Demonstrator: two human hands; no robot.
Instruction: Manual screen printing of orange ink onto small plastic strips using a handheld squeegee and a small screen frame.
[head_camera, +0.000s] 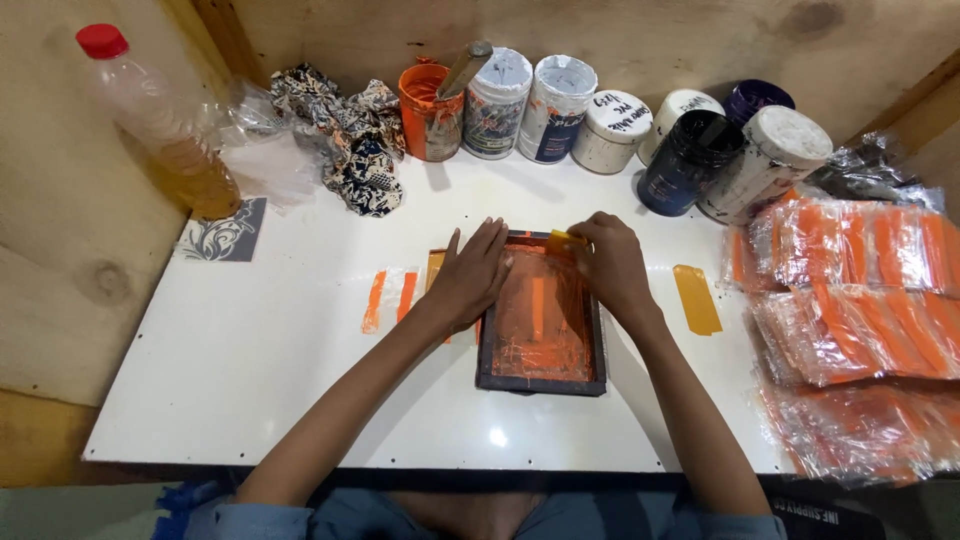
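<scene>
I see a small dark-framed printing screen smeared with orange ink lying flat near the middle of the white table, its long axis running from me toward the back wall. My left hand lies open, fingers flat, on the frame's upper left corner. My right hand is curled around a small yellow squeegee at the screen's far edge. A yellow strip lies just right; paint jars line the back, and orange-printed packets are stacked at the right.
</scene>
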